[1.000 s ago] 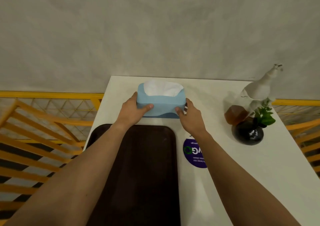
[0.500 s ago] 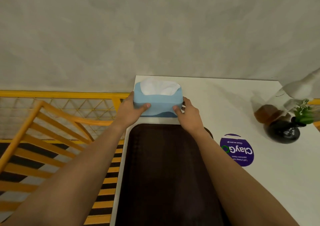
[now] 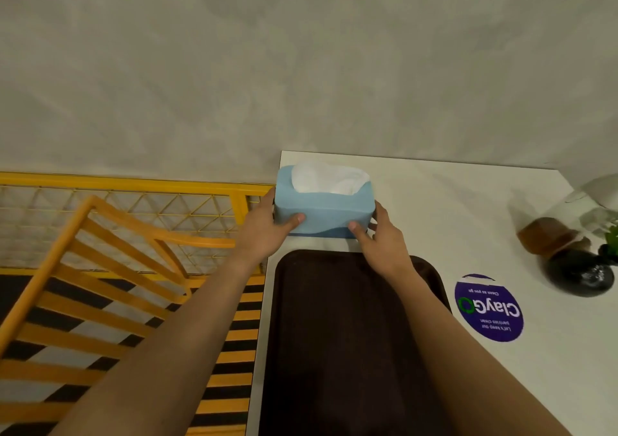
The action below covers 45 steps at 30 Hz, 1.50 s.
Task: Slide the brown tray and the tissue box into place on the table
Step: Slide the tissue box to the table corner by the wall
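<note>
- The fingers [image 3: 296, 219] of left hand [image 3: 264, 231] and right hand [image 3: 381, 245] clasp the blue tissue box [image 3: 322, 213] from both ends (probably to steer it straight).
- The box sits at the white table [image 3: 468, 201] far left corner, just beyond the brown tray [image 3: 334, 335].

We see the light blue cardboard tissue box [image 3: 322, 211] at the far left corner of the white flat bench [image 3: 434, 208], close to the wall. The dark brown plastic tray [image 3: 351, 335] lies just before it along the bench's left edge, a narrow strip of bench between them. Right of the tray lies the round purple sticker [image 3: 488, 308]. Farther right and behind it, at the bench's right side, stands the round black glossy vase [image 3: 582, 276]. Left of the bench stands the yellow metal railing [image 3: 133, 195].
</note>
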{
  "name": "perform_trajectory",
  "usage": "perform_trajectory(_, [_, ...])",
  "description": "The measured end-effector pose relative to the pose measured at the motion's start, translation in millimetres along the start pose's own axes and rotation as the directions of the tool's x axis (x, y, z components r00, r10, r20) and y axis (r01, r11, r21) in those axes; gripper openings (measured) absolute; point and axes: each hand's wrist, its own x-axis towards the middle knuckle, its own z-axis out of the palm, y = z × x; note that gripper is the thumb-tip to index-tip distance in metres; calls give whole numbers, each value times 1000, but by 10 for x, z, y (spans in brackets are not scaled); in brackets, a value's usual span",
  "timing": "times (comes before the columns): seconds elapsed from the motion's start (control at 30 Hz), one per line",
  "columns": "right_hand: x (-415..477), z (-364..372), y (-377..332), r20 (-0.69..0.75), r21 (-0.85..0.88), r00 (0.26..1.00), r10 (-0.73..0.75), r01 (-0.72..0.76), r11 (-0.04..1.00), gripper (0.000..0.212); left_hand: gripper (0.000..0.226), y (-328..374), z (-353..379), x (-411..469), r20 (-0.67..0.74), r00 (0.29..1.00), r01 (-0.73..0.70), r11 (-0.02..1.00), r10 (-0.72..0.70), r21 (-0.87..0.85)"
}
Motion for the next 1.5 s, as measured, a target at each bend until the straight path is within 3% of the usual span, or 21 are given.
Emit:
perform_trajectory(0.27, [368, -19, 26, 18, 3, 999, -38, 38, 999, 56, 78, -54, 31, 346, 68, 997, 41, 998, -38, -54])
perform_trajectory(0.67, [1134, 45, 55, 54, -16, 997, -54, 55, 998, 65, 85, -173, 44, 1037, 93, 994, 66, 997, -62, -36])
perform_trajectory(1.1, [1492, 110, 128, 37, -50, 997, -61, 63, 997, 69, 82, -240, 101, 1318, 57, 998, 39, 997, -36, -59])
perform_trajectory(1.23, [1507, 123, 159, 50, -57, 997, -50, 53, 997, 69, 79, -230, 112, 1304, 78, 994, 90, 991, -83, -96])
perform_trajectory(1.5, [1522, 126, 181, 75, -69, 996, -50, 55, 996, 67, 60, -239, 190, 1259, 49, 987, 153, 987, -155, 38])
